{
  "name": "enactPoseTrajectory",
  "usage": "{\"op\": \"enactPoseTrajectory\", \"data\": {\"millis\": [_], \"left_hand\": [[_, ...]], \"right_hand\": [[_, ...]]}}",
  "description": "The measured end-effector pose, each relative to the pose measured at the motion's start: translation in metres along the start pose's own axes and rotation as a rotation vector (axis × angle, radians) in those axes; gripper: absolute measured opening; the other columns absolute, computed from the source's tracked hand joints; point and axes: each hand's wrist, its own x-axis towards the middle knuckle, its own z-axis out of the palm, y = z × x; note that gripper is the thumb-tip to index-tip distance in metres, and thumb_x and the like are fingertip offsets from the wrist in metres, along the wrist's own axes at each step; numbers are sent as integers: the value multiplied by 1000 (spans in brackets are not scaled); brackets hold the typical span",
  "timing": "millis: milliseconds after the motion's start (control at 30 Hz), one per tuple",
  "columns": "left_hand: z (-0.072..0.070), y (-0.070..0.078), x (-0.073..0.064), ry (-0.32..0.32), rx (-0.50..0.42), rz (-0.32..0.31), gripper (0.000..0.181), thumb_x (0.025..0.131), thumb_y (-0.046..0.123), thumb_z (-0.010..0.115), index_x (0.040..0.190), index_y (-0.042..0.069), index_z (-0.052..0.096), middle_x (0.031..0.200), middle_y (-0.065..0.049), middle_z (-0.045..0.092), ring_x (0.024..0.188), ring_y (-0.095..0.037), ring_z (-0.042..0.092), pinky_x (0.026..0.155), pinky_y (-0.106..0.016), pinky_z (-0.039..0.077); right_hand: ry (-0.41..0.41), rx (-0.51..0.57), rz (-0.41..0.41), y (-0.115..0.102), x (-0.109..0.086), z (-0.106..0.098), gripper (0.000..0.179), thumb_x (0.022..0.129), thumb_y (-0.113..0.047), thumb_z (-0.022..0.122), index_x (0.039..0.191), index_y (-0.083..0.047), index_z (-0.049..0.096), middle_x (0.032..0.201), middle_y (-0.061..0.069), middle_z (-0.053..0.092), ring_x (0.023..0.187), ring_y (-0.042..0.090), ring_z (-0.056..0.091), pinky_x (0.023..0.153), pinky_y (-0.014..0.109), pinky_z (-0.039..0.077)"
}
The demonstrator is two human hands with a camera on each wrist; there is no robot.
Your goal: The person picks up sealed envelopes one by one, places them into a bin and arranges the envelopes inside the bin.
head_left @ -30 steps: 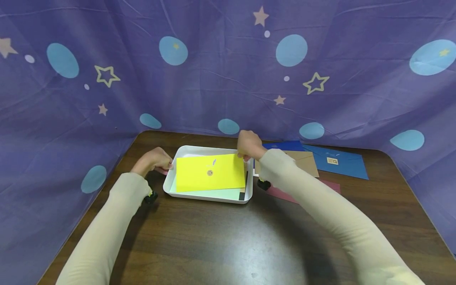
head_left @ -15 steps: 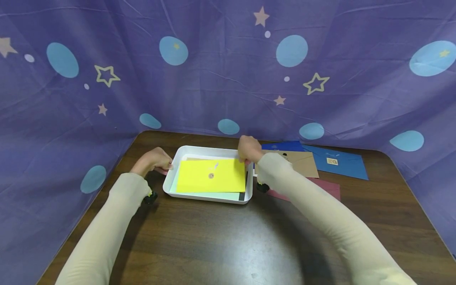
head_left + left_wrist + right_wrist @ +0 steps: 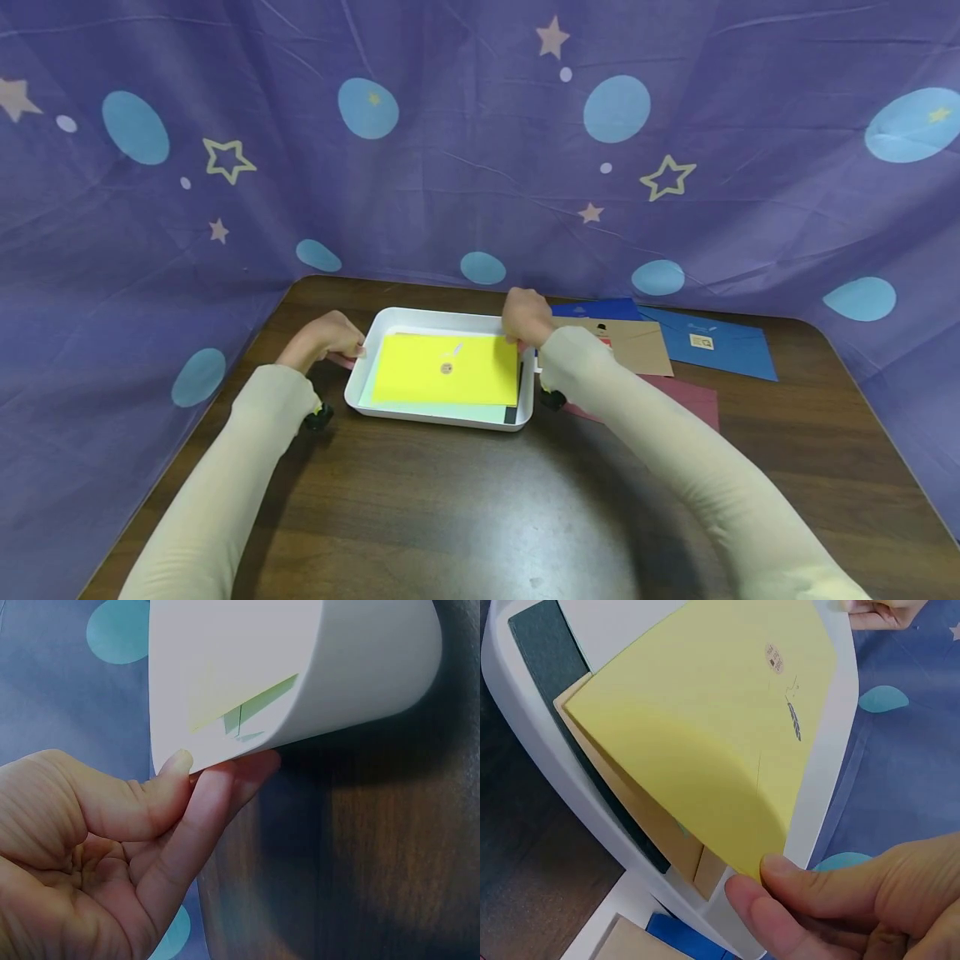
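A white tray [image 3: 438,421] stands on the brown table, holding stacked envelopes. On top is a yellow envelope [image 3: 420,375] with a round seal and a feather print. My right hand [image 3: 527,317] pinches its far right corner between thumb and fingers, plain in the right wrist view. Below it show a tan envelope [image 3: 637,802], a dark green envelope [image 3: 547,652] and a pale mint envelope [image 3: 450,411]. My left hand [image 3: 326,337] grips the tray's left rim, thumb on the inside and fingers beneath in the left wrist view.
Right of the tray lie a dark blue envelope [image 3: 618,308], a kraft envelope [image 3: 641,346], a lighter blue envelope [image 3: 735,350] and a dark red envelope [image 3: 697,400], partly behind the right sleeve. A purple patterned curtain [image 3: 420,208] hangs behind the table.
The yellow envelope has come down and settled flatter in the tray, its far edge lower, with the right hand moving down along with it. The left hand keeps its hold on the rim.
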Motion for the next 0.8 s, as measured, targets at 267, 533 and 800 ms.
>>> {"op": "enactPoseTrajectory", "data": {"millis": [267, 533, 800], "left_hand": [[-1, 0, -1, -11, -13, 9, 14, 88, -12, 56, 96, -11, 68, 82, -8, 59, 67, -10, 63, 64, -22, 65], [0, 1, 0, 7, 6, -8, 11, 89, -10, 57, 84, -5, 64, 80, -6, 56, 66, -9, 62, 64, -21, 65], [0, 0, 2, 15, 9, -10, 24, 89, -10, 56, 69, 3, 58, 73, -3, 54, 63, -8, 61, 61, -20, 64]], "right_hand": [[-9, 29, 28, 2, 3, 4, 26, 84, 2, 78, 109, 3, 71, 110, 21, 73, 70, 24, 77, 56, 28, 65], [-45, 79, 59, 1, 7, 7, 26, 83, 1, 80, 107, 2, 71, 107, 20, 73, 70, 25, 77, 66, 32, 68], [-58, 63, 40, 1, 11, 8, 26, 83, 2, 80, 107, 3, 71, 105, 21, 73, 65, 24, 76, 64, 32, 68]]}}
